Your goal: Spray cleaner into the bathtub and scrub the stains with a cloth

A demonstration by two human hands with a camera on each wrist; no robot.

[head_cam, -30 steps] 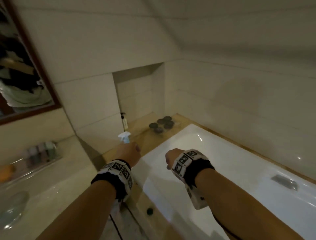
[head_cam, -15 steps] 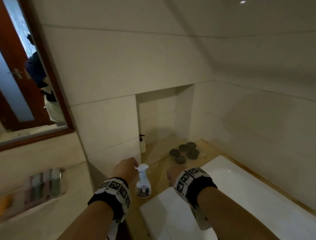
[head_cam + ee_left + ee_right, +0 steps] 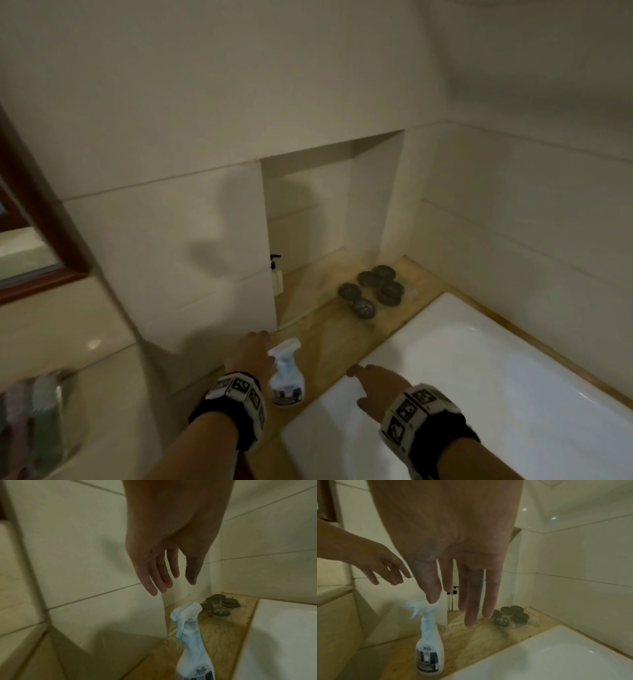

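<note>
A white spray bottle [image 3: 285, 373] with a pale trigger head stands upright on the yellowish stone ledge [image 3: 329, 335] beside the white bathtub [image 3: 479, 394]. My left hand [image 3: 251, 353] hovers just left of the bottle with straight fingers, holding nothing; the left wrist view shows the hand [image 3: 164, 574] above the bottle [image 3: 192, 642]. My right hand [image 3: 373, 380] reaches over the tub's near corner, fingers extended and empty. In the right wrist view those fingers [image 3: 471, 601] hang above the ledge, right of the bottle [image 3: 429, 642]. No cloth is in view.
Several dark round objects [image 3: 375, 289] lie on the ledge by a wall niche. A pump bottle [image 3: 276, 275] stands at the niche's left edge. A sink counter [image 3: 68, 394] and a wood-framed mirror [image 3: 30, 240] are at the left. Tiled walls close in behind.
The left hand has let go of the spray bottle, which now stands on the ledge. Both hands have opened, and the view has tilted up toward the wall and niche.
</note>
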